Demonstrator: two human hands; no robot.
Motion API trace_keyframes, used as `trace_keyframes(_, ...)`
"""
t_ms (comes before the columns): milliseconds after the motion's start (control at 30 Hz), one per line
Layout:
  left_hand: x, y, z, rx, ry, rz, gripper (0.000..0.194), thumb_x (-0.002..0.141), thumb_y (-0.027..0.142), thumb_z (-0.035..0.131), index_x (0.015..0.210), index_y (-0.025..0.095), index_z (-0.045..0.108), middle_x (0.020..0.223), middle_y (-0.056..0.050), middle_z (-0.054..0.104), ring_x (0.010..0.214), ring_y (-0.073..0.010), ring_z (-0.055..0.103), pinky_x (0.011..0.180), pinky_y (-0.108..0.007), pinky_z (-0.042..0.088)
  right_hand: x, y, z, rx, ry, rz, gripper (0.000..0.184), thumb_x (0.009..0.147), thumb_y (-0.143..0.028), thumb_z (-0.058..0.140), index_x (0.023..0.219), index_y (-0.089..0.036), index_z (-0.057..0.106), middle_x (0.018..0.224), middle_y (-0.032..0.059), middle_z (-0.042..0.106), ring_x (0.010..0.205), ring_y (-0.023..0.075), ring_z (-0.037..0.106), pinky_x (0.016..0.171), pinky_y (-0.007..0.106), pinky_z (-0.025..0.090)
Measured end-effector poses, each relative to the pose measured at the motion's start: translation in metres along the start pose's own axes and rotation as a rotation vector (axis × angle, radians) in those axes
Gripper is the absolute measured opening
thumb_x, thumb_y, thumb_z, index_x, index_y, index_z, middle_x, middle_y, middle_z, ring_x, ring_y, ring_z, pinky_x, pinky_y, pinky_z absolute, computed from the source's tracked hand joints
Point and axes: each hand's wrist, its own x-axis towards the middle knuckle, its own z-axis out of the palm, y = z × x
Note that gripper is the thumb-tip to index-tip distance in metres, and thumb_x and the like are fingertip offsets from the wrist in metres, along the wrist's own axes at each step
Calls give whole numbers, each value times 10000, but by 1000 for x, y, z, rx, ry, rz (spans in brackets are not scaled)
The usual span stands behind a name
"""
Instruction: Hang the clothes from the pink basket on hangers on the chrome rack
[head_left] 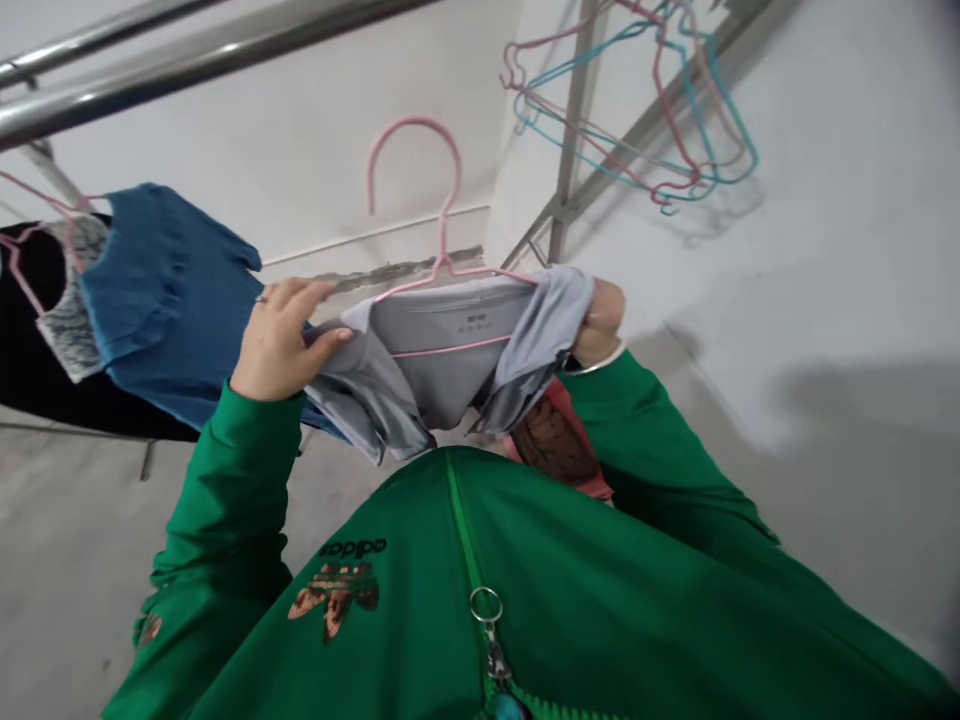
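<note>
A light grey shirt (465, 310) hangs on a pink wire hanger (442, 235) in front of my chest, its neckline facing me. The hanger's hook points up and is free of the rail. My left hand (281, 335) holds the shirt's left shoulder, thumb in front and fingers along the top. On the other side my right hand (602, 315) grips the right shoulder; its fingers are mostly hidden behind the cloth. Both shoulders of the shirt lie over the hanger's arms.
Metal rails (202, 55) cross the upper left. A blue garment (172, 290) and a black garment (45, 340) hang at the left. Several pink and blue wire hangers (660, 110) hang on a frame at the upper right. A red item (559, 440) is partly visible below the shirt.
</note>
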Motion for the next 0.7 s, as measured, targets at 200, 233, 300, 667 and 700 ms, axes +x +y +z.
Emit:
trace_keyframes(200,4,7,17,41,59,-79,181,840,321,504,789,216,643,693,-26,589,701,-192,565,645,-289,397,19,-15,8,370,-53,-94,312,814,-507,563,691,-224,608,654,5,597,745,183,611,753,363,506)
trace_keyframes(233,3,5,17,42,83,-91,168,834,316,514,783,219,641,689,-21,589,689,-188,556,633,-286,383,22,-15,8,450,-92,-70,348,828,-542,549,720,-221,629,662,2,602,759,181,616,750,358,511)
trace_keyframes(300,1,1,15,33,96,-110,141,823,312,535,771,231,638,679,-9,583,661,-180,529,616,-283,358,26,-17,5,601,-155,5,431,848,-607,508,763,-211,653,662,2,603,760,178,621,724,343,521)
trace_keyframes(667,-8,-19,-2,14,231,-137,210,807,306,568,625,204,546,540,42,390,526,-110,361,539,-246,286,43,-12,9,581,-22,142,235,869,-405,581,973,-197,618,818,4,602,763,123,583,728,292,507)
trace_keyframes(700,-9,-22,-3,25,277,-113,222,795,299,573,606,191,533,526,46,365,510,-98,337,525,-236,272,45,-9,8,538,-37,133,231,883,-402,561,972,-196,615,824,9,601,772,127,583,740,301,507)
